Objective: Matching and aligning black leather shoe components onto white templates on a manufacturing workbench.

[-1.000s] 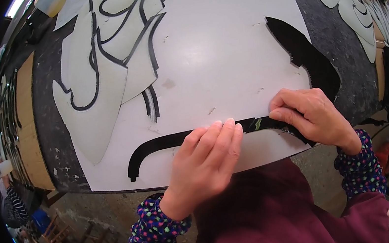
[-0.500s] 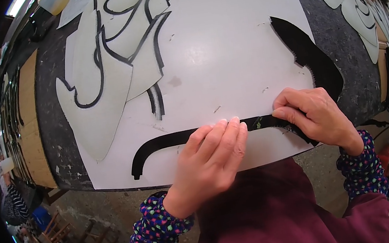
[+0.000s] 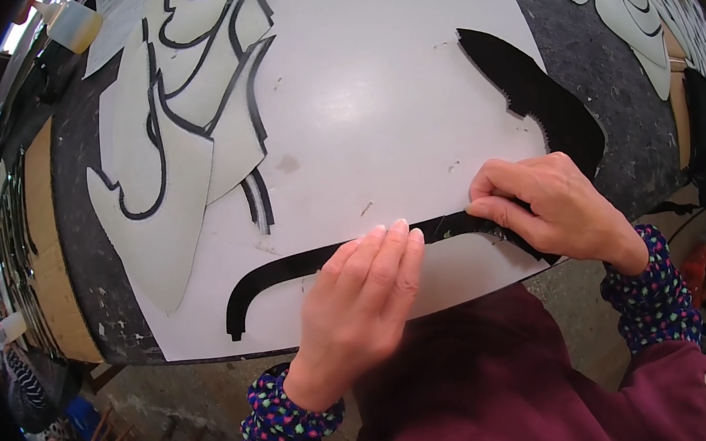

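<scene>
A black curved strip (image 3: 275,272) lies along the near side of a white board (image 3: 333,142), its left end bent down toward me. My left hand (image 3: 356,306) rests on the middle of the strip, fingers stretched side by side and pressing it flat. Farther right, my right hand (image 3: 555,210) pinches the strip's upper edge between thumb and curled fingers. The strip bends toward me under that hand, which hides part of it. Just beyond the right hand is a larger black curved piece (image 3: 547,94) with a notched inner edge.
Pale shaped pieces with black edging (image 3: 168,255) overlap at the board's left, beside a short dark strip (image 3: 257,202). More pale pieces (image 3: 626,11) lie at the far right of the dark table (image 3: 101,256). A bottle (image 3: 73,25) stands far left; cardboard (image 3: 50,245) lies left.
The whole view has shifted a little, so the board and pieces sit slightly farther left. Both hands keep nearly the same places on the strip.
</scene>
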The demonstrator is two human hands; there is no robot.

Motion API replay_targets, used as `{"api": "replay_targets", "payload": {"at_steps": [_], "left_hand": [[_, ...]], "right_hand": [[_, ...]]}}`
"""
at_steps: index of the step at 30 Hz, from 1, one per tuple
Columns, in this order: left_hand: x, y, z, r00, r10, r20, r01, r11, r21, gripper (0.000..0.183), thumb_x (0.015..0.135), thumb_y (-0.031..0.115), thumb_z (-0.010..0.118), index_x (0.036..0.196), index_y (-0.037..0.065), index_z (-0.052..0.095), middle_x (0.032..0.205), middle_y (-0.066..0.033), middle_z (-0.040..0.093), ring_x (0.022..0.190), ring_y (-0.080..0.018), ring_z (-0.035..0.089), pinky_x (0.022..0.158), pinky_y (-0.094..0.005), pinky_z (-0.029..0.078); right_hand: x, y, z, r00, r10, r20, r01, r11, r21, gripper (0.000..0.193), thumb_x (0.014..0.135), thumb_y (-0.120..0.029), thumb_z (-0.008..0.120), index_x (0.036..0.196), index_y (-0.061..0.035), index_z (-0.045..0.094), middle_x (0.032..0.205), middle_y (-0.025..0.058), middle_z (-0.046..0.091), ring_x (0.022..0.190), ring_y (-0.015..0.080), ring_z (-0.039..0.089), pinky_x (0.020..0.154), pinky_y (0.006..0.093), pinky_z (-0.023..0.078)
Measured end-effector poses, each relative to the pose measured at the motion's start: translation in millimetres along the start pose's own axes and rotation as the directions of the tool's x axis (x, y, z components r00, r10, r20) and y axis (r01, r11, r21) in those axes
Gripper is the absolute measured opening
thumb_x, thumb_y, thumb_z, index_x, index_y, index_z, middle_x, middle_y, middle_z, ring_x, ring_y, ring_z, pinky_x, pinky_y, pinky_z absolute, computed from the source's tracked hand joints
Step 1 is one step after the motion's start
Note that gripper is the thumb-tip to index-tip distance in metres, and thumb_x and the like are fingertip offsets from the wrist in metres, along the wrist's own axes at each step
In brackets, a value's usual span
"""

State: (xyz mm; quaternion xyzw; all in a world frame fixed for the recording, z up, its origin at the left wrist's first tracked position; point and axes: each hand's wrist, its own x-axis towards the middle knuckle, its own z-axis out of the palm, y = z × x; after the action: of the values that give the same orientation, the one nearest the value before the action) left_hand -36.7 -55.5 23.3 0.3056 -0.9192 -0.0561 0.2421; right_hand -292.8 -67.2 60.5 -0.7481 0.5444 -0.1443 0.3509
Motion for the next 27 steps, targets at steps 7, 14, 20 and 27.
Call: {"api": "replay_targets", "payload": {"at_steps": [7,14,20,27], "left_hand": [[-1.6,1.0,-1.9,1.0,-0.011,0.016,0.011,1.0,-0.019,0.034,0.087,0.003,0.063,0.12,-0.002,0.068,0.122,-0.0132,0.067,0.112,-0.0251,0.065,0.096,-0.0367,0.054],[-2.0,3.7,-1.1,0.998,-0.056,-0.011,0.056,0.998,-0.023,0.035,0.082,-0.001,0.062,0.115,0.001,0.074,0.12,-0.0101,0.069,0.109,-0.0237,0.067,0.093,-0.0352,0.056],[-4.2,4.2,0.8,0.998,-0.06,-0.023,0.06,0.998,-0.028,0.034,0.083,0.0,0.064,0.116,0.002,0.073,0.121,-0.0095,0.069,0.11,-0.023,0.066,0.093,-0.0347,0.056],[-4.9,4.7,0.8,0.998,-0.058,-0.013,0.058,0.998,-0.02,0.034,0.084,0.0,0.065,0.117,0.002,0.073,0.122,-0.0094,0.068,0.112,-0.0227,0.066,0.094,-0.0346,0.056]], "right_hand": [[1.2,-2.1,0.2,1.0,0.012,-0.001,-0.012,1.0,0.004,0.014,0.095,-0.017,0.065,0.089,-0.0049,0.062,0.069,0.011,0.065,0.063,0.0303,0.065,0.057,0.0379,0.047],[1.7,-4.1,0.3,1.0,0.02,-0.005,-0.02,1.0,0.004,0.014,0.094,-0.017,0.067,0.088,-0.004,0.063,0.069,0.0112,0.064,0.062,0.03,0.064,0.057,0.0365,0.047],[3.2,-5.2,-1.6,0.999,0.046,0.003,-0.046,0.999,0.012,0.015,0.094,-0.017,0.068,0.088,-0.0038,0.064,0.068,0.0112,0.064,0.061,0.0294,0.064,0.057,0.0357,0.048],[3.7,-5.8,-2.3,0.998,0.054,0.016,-0.054,0.999,-0.001,0.015,0.094,-0.017,0.068,0.088,-0.0038,0.064,0.067,0.0112,0.064,0.06,0.029,0.064,0.057,0.0353,0.048]]}}
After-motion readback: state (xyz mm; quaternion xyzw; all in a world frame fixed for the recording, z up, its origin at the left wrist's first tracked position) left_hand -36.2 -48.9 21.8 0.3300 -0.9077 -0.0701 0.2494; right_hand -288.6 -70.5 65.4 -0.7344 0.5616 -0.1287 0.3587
